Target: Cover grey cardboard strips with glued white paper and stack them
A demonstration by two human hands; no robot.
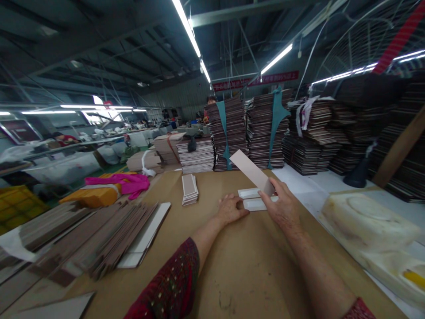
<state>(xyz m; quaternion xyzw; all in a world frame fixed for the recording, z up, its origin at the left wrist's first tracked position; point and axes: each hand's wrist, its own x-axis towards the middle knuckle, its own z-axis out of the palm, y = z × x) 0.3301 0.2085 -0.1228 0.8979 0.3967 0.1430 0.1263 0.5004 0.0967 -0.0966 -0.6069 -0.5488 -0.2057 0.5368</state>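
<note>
I could pass a hand over the brown tabletop (250, 277) between the left forearm (210, 234) and the right forearm (315, 257), or between the left hand (231, 209) and the small stack of taupe rectangular cards (190, 189). Long brown board strips (117, 239) block me on the left; tall dark-brown board stacks (236, 128) wall off the far edge, and a bulky cream-coloured container (368, 221) the right. Just ahead, a flat pale-beige strip (250, 169) slants up from the right hand (283, 204).

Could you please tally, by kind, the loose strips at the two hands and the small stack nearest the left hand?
Pale strip held up in the right hand: 1
White strips lying by the left hand: 2
Small stack: 1
Total: 4
</note>
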